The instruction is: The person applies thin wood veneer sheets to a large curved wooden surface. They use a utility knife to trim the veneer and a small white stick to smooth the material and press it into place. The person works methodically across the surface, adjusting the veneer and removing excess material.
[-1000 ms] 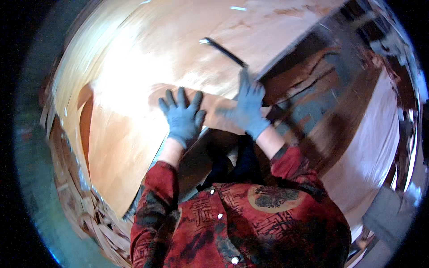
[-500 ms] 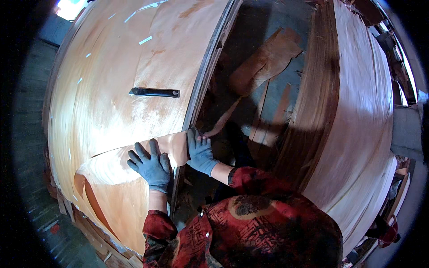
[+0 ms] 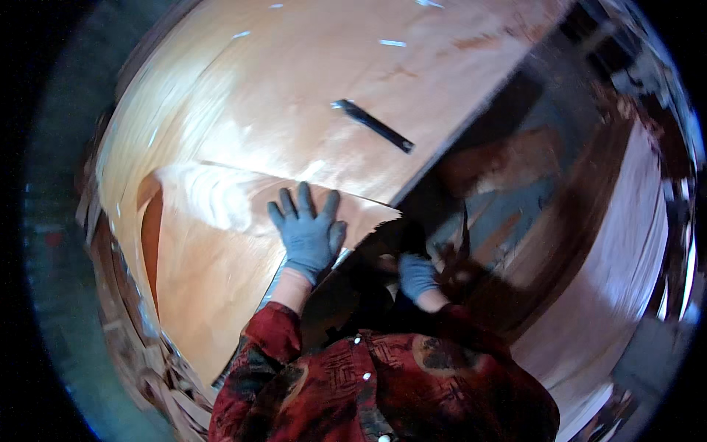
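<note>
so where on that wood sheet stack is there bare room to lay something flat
The big veneer sheet is bare above and left of the black strip, out to its curved edge. The smaller top sheet is free left of and below the left hand, which lies spread on it. The dark gap on the right is crowded: the right hand and loose veneer scraps.

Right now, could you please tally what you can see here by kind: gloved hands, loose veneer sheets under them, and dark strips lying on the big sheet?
Gloved hands: 2, the left hand flat on the veneer, the right hand lower in the dark gap.
Loose veneer sheets: 1, the torn sheet.
Dark strips: 1, the black strip.
Total: 4.
</note>
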### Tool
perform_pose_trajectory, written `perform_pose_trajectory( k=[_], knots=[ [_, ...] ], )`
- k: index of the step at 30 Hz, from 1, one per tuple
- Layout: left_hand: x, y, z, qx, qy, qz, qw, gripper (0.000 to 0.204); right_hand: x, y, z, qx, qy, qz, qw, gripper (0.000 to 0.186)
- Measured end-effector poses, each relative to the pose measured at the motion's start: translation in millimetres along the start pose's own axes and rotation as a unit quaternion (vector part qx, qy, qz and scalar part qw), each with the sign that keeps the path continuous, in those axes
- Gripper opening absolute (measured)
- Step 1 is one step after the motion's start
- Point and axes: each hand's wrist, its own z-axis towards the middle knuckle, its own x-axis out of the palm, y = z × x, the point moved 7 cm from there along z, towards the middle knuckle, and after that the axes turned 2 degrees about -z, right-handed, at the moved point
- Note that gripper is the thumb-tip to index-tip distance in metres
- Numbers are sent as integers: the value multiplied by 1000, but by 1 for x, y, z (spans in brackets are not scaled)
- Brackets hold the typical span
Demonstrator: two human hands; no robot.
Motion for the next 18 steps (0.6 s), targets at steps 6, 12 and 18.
perform_pose_trajectory(
  k=[6, 12, 18],
  knots=[
    [7, 21, -23, -32, -30, -76, 996, 51, -215, -76, 26, -32, -201, 5, 979, 69],
    [-24, 48, -42, -46, -138, -235, 961, 75, -309, 31, 109, -126, -363, 2, 923, 45],
    [-60, 168, -153, -366, -212, -84, 902, 74, -330, 42, 143, -96, -240, 69, 964, 29]
  ],
)
